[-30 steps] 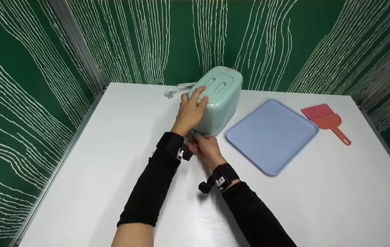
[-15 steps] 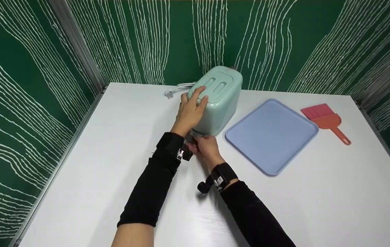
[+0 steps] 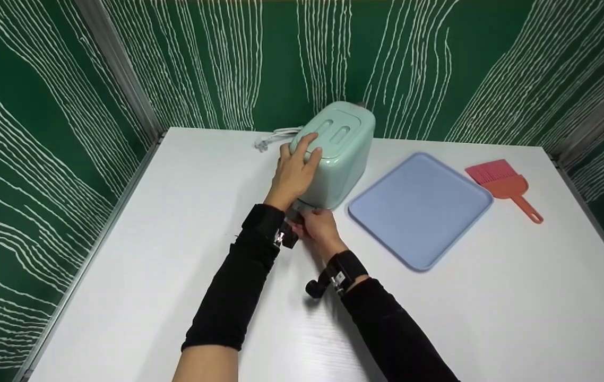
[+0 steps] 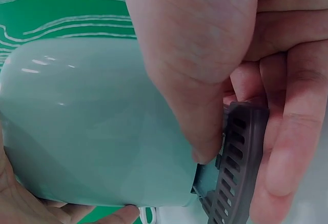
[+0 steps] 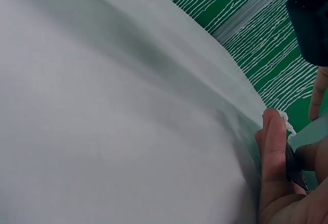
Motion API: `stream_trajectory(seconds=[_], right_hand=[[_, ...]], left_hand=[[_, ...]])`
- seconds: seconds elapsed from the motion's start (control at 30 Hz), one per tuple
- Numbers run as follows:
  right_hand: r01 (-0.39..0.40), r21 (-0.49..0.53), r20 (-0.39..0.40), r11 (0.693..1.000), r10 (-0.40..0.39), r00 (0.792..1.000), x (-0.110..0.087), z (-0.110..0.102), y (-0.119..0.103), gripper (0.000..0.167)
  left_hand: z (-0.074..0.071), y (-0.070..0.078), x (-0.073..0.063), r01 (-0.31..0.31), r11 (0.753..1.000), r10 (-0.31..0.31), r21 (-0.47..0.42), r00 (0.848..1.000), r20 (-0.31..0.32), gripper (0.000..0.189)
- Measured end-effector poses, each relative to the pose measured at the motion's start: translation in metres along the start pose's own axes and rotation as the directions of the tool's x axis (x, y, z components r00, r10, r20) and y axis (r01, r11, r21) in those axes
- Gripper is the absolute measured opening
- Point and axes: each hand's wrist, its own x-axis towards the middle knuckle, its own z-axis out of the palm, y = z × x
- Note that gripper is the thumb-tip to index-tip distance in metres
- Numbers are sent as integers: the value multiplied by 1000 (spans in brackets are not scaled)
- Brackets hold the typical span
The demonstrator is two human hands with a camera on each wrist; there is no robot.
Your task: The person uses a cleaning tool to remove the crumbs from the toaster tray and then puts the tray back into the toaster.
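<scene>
A mint-green toaster [image 3: 345, 164] with two oval recesses in its top stands at the back of the white table. My left hand [image 3: 292, 174] holds its near left corner, fingers spread over the top edge and down the side. Low at the toaster's near end is my right hand [image 3: 323, 227]. In the left wrist view, the thumb and fingers of that hand pinch a dark grey slotted tray [image 4: 241, 147] at the toaster's base, tilted away from the green body. Only a sliver of the tray [image 5: 294, 168] shows in the right wrist view.
A white cord with a plug [image 3: 261, 145] lies behind the toaster on the left. To the right sits a blue tray [image 3: 424, 212]; beyond it rest a small red brush and orange dustpan [image 3: 509, 187]. Green walls with white lines border the table [image 3: 174, 212].
Between the earlier frames and now, the right hand and wrist shift very slightly to the left. The left hand and toaster stay in place.
</scene>
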Motion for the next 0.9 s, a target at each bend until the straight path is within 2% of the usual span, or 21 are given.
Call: stream_trajectory(seconds=[0.17, 0.43, 0.7, 0.9], right_hand=[[43, -90, -12, 995, -45, 999, 0, 0, 1, 23], [76, -173, -5, 982, -77, 997, 0, -1, 2, 29], [123, -307, -33, 944, -140, 990, 0, -2, 3, 37], [152, -291, -16, 944, -164, 986, -2, -1, 4, 20]], left_hand=[[0, 1, 0, -4, 1000, 4, 11, 1000, -6, 53], [1, 1, 0, 1, 1000, -1, 9, 1000, -3, 53], [1, 0, 1, 14, 1000, -14, 11, 1000, -4, 53], [1, -1, 1, 8, 1000, -8, 8, 1000, -3, 53]])
